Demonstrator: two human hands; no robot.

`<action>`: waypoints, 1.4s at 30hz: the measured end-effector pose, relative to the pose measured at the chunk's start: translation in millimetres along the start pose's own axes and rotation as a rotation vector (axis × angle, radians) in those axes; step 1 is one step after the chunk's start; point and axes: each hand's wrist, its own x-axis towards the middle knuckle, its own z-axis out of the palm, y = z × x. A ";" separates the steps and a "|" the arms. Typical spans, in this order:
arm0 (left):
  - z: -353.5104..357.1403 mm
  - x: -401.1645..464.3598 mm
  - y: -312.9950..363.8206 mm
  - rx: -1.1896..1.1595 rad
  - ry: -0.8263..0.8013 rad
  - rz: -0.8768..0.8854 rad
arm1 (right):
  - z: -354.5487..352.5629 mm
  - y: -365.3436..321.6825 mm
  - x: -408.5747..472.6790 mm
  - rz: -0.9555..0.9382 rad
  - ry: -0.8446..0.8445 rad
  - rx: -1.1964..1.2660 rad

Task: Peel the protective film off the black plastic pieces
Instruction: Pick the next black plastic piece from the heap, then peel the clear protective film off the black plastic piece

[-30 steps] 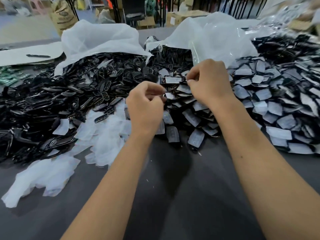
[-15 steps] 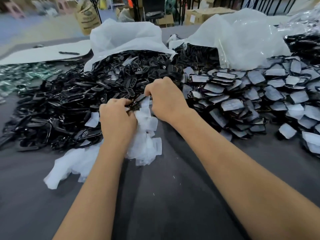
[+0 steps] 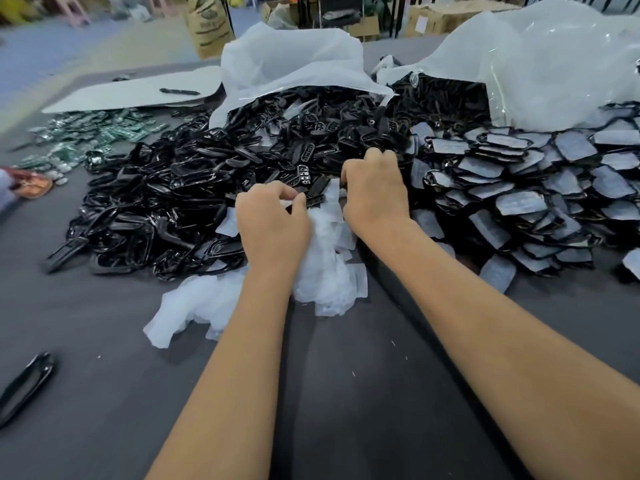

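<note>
Both hands hover over the heap of peeled film (image 3: 325, 271). The left hand (image 3: 272, 225) pinches film; the right hand (image 3: 375, 192) grips a black piece (image 3: 317, 194).

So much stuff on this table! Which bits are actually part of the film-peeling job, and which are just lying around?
Part of the job:
- left hand and right hand, working a black piece
- heap of peeled film
- pile of bare black pieces
- pile of film-covered pieces

Just lying about:
- green circuit boards
- pen on a white sheet
- cardboard boxes
</note>
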 end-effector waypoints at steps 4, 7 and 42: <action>-9.6 -1.0 -1.5 0.260 0.172 -0.025 | -0.3 -2.5 1.0 -0.029 -0.024 -0.050; -22.0 2.7 -8.3 0.424 0.213 -0.138 | -2.5 1.8 2.1 -0.085 -0.006 -0.038; -24.9 -9.1 -12.9 -0.701 -0.029 -0.240 | 22.4 -10.1 -33.2 0.145 -0.151 1.620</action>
